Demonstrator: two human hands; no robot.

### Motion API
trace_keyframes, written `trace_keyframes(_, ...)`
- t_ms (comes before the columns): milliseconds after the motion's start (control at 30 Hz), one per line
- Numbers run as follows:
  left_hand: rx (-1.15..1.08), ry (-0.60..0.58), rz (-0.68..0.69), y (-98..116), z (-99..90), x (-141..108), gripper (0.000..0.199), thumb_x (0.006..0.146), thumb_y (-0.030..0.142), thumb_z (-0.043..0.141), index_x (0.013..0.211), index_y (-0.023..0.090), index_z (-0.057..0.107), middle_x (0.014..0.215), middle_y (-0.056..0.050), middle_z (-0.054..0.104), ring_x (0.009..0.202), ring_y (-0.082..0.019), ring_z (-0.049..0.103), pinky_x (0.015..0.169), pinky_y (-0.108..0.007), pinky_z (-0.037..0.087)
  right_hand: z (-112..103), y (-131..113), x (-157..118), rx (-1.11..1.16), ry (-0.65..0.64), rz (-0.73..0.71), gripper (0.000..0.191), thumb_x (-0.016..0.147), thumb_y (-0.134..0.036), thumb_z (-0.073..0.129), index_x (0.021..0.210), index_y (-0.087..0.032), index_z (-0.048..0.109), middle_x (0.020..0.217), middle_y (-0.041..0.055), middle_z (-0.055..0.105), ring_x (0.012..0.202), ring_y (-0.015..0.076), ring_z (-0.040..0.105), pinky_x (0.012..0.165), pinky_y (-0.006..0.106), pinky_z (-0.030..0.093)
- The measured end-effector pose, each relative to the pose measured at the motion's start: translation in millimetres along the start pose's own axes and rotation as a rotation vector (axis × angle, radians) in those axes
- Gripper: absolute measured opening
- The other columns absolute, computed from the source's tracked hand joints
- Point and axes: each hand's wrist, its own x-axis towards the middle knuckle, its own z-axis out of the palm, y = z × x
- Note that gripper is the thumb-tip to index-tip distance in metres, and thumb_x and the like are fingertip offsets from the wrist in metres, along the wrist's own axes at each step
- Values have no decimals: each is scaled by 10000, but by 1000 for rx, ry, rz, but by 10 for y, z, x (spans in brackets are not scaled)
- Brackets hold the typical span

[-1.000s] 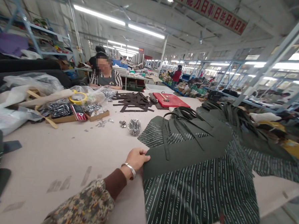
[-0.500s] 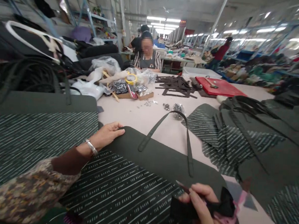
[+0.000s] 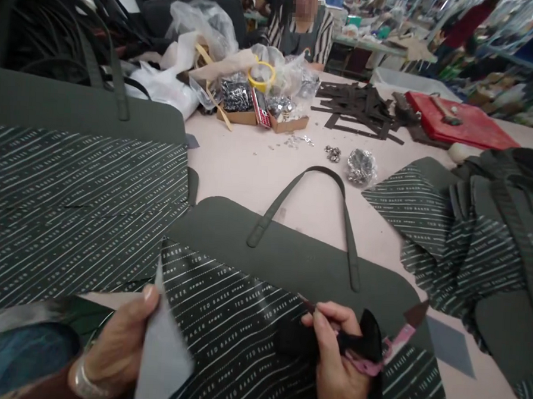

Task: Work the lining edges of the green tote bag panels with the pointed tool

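A dark green bag panel (image 3: 290,251) lies before me, with a strap handle (image 3: 315,173) arching from its band. Below the band is striped, lettered fabric (image 3: 238,305). Its left edge is folded up, showing a pale grey underside (image 3: 163,343). My left hand (image 3: 123,332) is closed on that lifted edge, thumb on top. My right hand (image 3: 339,346) rests over the fabric, pinching a thin pointed tool (image 3: 306,301) whose tip sits near the seam under the band. A pink-handled tool with a dark blade (image 3: 414,317) and some black material stick out from the same hand.
Similar striped panels lie left (image 3: 92,196) and right (image 3: 496,247). Farther back are metal pieces in a clear bag (image 3: 361,167), open boxes (image 3: 290,124), yellow tape (image 3: 261,75), dark strips (image 3: 361,106) and a hammer (image 3: 447,112) on a red slab (image 3: 480,130). A person sits opposite.
My left hand has left the band's top left corner, moved down toward me and folded up the fabric edge. My right hand shifted slightly left and up. The view has tilted downward.
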Motion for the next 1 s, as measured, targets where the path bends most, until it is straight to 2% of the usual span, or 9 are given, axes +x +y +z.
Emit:
trace_keyframes(33, -36, -8, -15, -136, 39, -27, 245, 670, 345, 849, 848, 210, 749, 883, -56, 808, 1145, -383, 670, 981, -490, 548, 2, 3, -3, 5, -6, 7, 100, 938, -313, 641, 953, -215, 653, 733, -9, 710, 665, 145, 680, 669, 247, 530)
trace_keyframes(100, -39, -22, -56, -345, 217, -44, 481, 577, 279, 913, 1026, 212, 754, 1000, -82, 803, 1204, -390, 636, 1043, -476, 521, 2, 11, -7, 20, -16, 23, 87, 944, -310, 637, 971, -227, 647, 741, -18, 715, 672, 133, 683, 676, 228, 528)
trace_keyframes(167, -15, -27, -68, -463, 474, -20, 650, 603, 236, 909, 1214, 197, 691, 1084, -99, 786, 1190, -369, 648, 1053, -465, 521, -3, 16, -9, 44, -18, 35, 71, 951, -298, 630, 989, -240, 640, 749, -27, 722, 672, 117, 681, 671, 205, 521)
trace_keyframes(233, 29, 12, -73, -512, 733, 32, 621, 703, 187, 846, 1289, 181, 641, 1118, -106, 773, 1129, -334, 686, 1022, -461, 547, -8, 11, -7, 63, -9, 31, 54, 958, -283, 620, 991, -245, 638, 747, -37, 722, 666, 102, 673, 665, 182, 512)
trace_keyframes(367, 133, 122, -76, -534, 1037, 160, 308, 860, 128, 683, 1167, 105, 690, 1090, -144, 769, 1000, -289, 735, 926, -427, 604, 6, -22, 15, 55, 11, 15, 37, 961, -264, 604, 974, -248, 635, 730, -53, 713, 654, 83, 670, 655, 150, 506)
trace_keyframes(500, 168, 180, -125, -533, 1053, 223, 272, 880, 127, 656, 1147, 99, 701, 1051, -147, 776, 949, -292, 748, 858, -419, 626, 34, -88, 35, 22, 9, 35, 22, 949, -250, 609, 950, -256, 629, 708, -67, 714, 643, 76, 681, 631, 134, 509)
trace_keyframes(600, 182, 176, -173, -516, 1032, 215, 288, 885, 151, 660, 1166, 105, 703, 1046, -146, 778, 950, -298, 747, 841, -410, 626, 55, -151, 31, 25, 44, 139, 32, 944, -274, 602, 926, -264, 626, 699, -78, 701, 645, 67, 669, 647, 132, 505)
trace_keyframes(900, 97, 164, -314, -485, 1018, 198, 410, 890, 259, 688, 1282, 143, 664, 1087, -138, 776, 1011, -308, 729, 899, -415, 589, 135, -305, -8, 8, 129, 263, 107, 912, -349, 631, 875, -250, 640, 699, -56, 683, 643, 97, 635, 620, 190, 482)
trace_keyframes(1000, 104, 166, -312, -482, 1010, 205, 417, 879, 251, 701, 1280, 143, 666, 1095, -135, 775, 1025, -309, 724, 913, -416, 580, 152, -360, 3, 69, 151, 267, 99, 903, -329, 658, 868, -238, 644, 688, -49, 688, 612, 104, 642, 579, 204, 466)
